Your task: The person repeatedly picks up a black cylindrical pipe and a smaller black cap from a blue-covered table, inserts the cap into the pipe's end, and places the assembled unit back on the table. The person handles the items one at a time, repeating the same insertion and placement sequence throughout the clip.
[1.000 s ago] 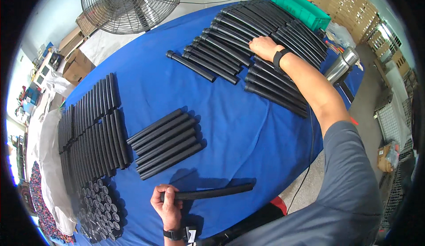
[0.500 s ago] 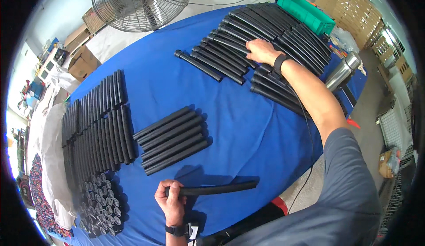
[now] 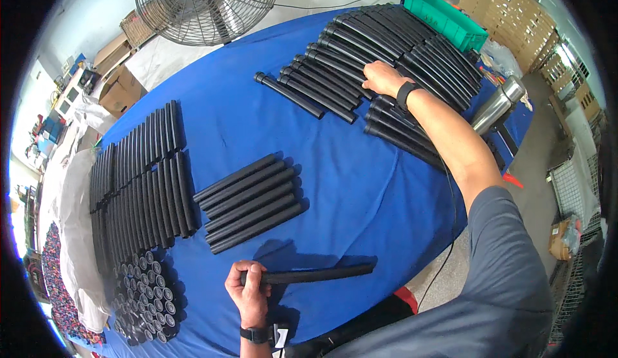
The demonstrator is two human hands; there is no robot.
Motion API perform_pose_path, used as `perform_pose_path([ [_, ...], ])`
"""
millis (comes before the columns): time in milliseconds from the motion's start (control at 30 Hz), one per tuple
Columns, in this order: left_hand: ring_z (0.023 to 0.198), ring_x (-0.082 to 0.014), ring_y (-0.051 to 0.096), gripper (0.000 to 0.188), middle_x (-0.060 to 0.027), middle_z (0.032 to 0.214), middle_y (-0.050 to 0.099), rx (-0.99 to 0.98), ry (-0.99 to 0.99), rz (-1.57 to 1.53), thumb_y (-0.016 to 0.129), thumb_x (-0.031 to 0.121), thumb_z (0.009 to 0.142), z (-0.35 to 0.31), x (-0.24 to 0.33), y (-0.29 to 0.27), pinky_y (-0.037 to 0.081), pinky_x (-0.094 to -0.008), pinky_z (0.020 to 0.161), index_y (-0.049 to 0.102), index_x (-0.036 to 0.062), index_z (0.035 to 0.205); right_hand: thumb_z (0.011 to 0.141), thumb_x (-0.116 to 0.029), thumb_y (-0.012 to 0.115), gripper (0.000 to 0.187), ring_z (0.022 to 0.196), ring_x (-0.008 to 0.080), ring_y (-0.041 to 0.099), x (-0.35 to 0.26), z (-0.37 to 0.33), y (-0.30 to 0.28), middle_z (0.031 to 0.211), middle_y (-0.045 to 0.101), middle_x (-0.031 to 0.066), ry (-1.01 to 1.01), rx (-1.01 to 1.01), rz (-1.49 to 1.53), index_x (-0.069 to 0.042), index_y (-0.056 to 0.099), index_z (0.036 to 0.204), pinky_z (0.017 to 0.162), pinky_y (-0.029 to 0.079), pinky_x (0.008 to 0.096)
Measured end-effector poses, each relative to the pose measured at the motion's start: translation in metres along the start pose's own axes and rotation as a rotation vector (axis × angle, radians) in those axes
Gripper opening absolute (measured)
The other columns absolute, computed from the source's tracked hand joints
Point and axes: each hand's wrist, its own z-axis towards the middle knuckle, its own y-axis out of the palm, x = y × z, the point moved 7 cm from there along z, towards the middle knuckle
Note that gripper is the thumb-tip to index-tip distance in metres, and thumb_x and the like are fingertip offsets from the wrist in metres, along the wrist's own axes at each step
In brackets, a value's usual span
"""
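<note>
My left hand is closed round one end of a black tube, which points right just above the blue cloth. My right hand reaches far out over rows of black capped tubes. Its fingers are bent together and touch the tubes; what they hold, if anything, is hidden beneath the hand. Several plain black tubes lie side by side in the middle. More plain tubes form two rows at the left. Below those stands a cluster of round black caps.
Blue cloth covers the table. A steel flask stands right of the capped tubes, and a green crate behind them. A large fan is beyond the far edge. White plastic sheeting lies along the left edge.
My right hand has shifted slightly to the right over the capped tubes, which have not visibly moved. My left hand and its tube stay in place.
</note>
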Motion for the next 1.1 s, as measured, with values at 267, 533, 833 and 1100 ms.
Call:
perform_pose_path([
  [267, 0.046, -0.0063, 0.049, 0.017, -0.0028, 0.073, 0.062, 0.01, -0.03, 0.011, 0.065, 0.015, 0.099, -0.002, 0.004, 0.002, 0.038, -0.0215, 0.041, 0.062, 0.0033, 0.087, 0.083, -0.015, 0.073, 0.023, 0.097, 0.0454, 0.07, 0.008, -0.004, 0.001, 0.097, 0.071, 0.0304, 0.046, 0.006, 0.03, 0.005, 0.074, 0.094, 0.089, 0.057, 0.0495],
  [533, 0.046, -0.0063, 0.049, 0.016, -0.0029, 0.078, 0.066, 0.015, -0.037, 0.041, 0.064, 0.017, 0.099, -0.002, 0.002, -0.001, 0.039, -0.0206, 0.038, 0.061, 0.0075, 0.087, 0.085, -0.011, 0.066, 0.023, 0.107, 0.0428, 0.068, 0.005, -0.016, 0.0, 0.111, 0.071, 0.0273, 0.1, 0.063, 0.076, 0.002, 0.073, 0.103, 0.092, 0.055, 0.0524],
  [833, 0.046, -0.0069, 0.051, 0.015, -0.0035, 0.079, 0.066, 0.0, -0.029, 0.023, 0.065, 0.016, 0.099, -0.001, -0.003, 0.0, 0.04, -0.0209, 0.038, 0.061, 0.0071, 0.088, 0.086, -0.009, 0.064, 0.022, 0.109, 0.0439, 0.067, 0.018, -0.009, 0.016, 0.114, 0.07, 0.0269, 0.203, 0.022, 0.12, 0.003, 0.072, 0.103, 0.092, 0.055, 0.0523],
  [1100, 0.046, -0.0072, 0.051, 0.015, -0.0039, 0.078, 0.066, 0.015, -0.031, 0.035, 0.065, 0.015, 0.099, -0.001, -0.002, -0.001, 0.04, -0.0215, 0.039, 0.061, 0.0061, 0.087, 0.085, -0.011, 0.064, 0.026, 0.11, 0.0453, 0.067, 0.011, -0.012, 0.008, 0.115, 0.069, 0.031, 0.172, -0.038, 0.074, 0.002, 0.073, 0.105, 0.095, 0.054, 0.0533],
])
